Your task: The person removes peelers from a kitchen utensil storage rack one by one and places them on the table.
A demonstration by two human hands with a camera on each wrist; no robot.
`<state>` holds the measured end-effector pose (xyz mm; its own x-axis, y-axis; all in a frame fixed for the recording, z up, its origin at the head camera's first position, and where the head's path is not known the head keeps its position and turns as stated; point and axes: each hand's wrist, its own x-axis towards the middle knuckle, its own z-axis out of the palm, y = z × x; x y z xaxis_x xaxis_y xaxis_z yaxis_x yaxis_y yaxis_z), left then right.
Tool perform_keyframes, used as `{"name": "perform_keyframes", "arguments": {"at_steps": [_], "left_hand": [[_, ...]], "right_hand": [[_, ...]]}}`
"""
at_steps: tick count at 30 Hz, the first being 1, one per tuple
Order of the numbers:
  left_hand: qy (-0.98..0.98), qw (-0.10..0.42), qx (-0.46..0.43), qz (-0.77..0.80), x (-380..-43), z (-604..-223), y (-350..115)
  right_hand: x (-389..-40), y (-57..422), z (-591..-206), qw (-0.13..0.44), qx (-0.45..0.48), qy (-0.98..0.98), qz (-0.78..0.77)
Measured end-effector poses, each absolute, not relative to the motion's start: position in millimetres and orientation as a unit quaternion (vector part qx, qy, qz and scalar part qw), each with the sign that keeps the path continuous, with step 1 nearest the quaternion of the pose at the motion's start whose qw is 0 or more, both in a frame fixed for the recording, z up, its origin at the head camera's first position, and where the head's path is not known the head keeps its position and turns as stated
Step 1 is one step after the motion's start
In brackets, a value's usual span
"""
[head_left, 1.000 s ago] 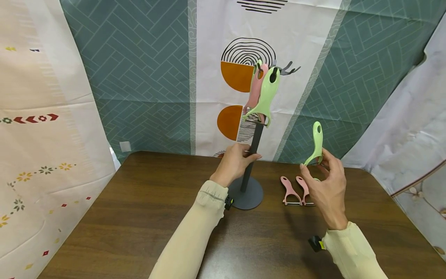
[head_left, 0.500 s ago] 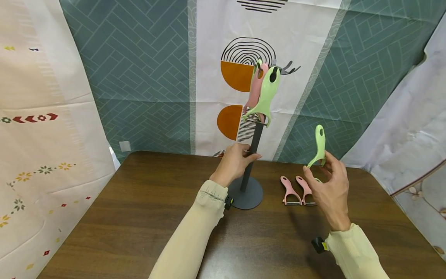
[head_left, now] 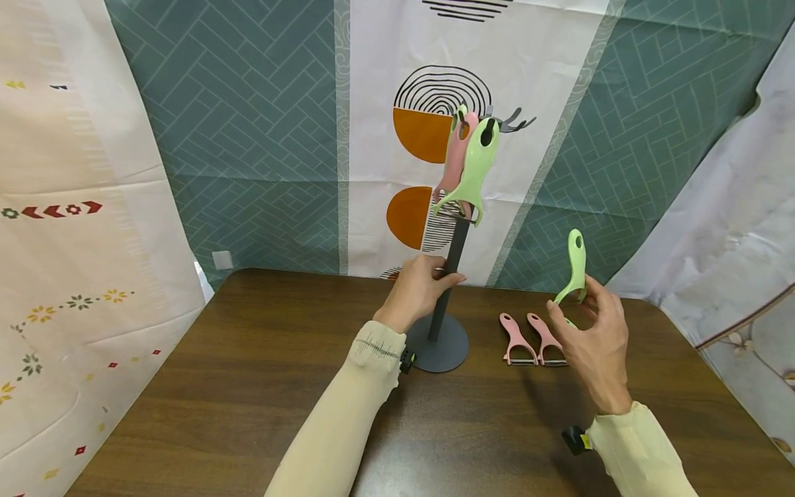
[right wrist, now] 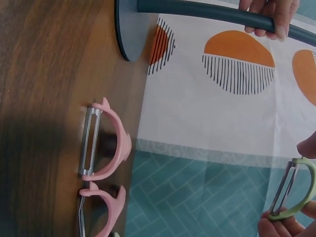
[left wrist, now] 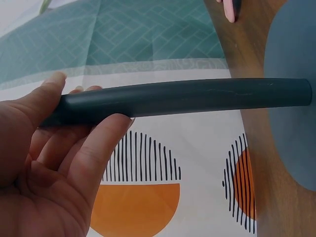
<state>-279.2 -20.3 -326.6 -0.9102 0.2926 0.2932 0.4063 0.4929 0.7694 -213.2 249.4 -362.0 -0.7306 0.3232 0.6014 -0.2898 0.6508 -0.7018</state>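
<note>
My left hand (head_left: 415,290) grips the dark grey pole (head_left: 457,247) of an upright stand, thumb and fingers around it. At the stand's top hang a light green peeler (head_left: 477,162), a pink peeler (head_left: 456,160) and another green one, mostly hidden behind them. To the right, my right hand (head_left: 595,342) pinches a light green peeler (head_left: 577,261) by its blade end, handle pointing up, above the table. The right wrist view shows the held peeler's blade (right wrist: 284,190) between thumb and fingers. Below lie two pink peelers (head_left: 514,336); a bit of green shows behind the hand.
The stand's round base (head_left: 456,352) rests on the brown wooden table (head_left: 248,373). Bare hooks (head_left: 518,123) stick out at the stand's top right. A patterned curtain (head_left: 261,138) hangs behind the table, with pale cloths at both sides.
My right hand has moved a little to the right and down with the green peeler, uncovering more of the second pink peeler. The left hand stays on the pole.
</note>
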Motion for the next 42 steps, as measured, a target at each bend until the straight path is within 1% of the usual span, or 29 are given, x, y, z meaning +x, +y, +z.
{"name": "perform_keyframes", "arguments": {"at_steps": [15,19,26,34,42], "left_hand": [[-0.863,0.056,-0.198,-0.462,-279,-326,-19],[-0.862,0.053,-0.197,-0.464,-280,-326,-19],[-0.862,0.053,-0.195,-0.464,-279,-326,-19],[-0.861,0.044,-0.189,-0.470,-280,-326,-19],[-0.863,0.046,-0.191,-0.466,-279,-327,-19]], "right_hand": [[-211,262,-364,0.360,-0.018,-0.844,0.398],[-210,264,-365,0.345,-0.029,-0.855,0.387],[-208,272,-368,0.302,-0.054,-0.876,0.372],[-207,282,-372,0.288,-0.063,-0.887,0.357],[-205,291,-375,0.281,-0.059,-0.893,0.347]]}}
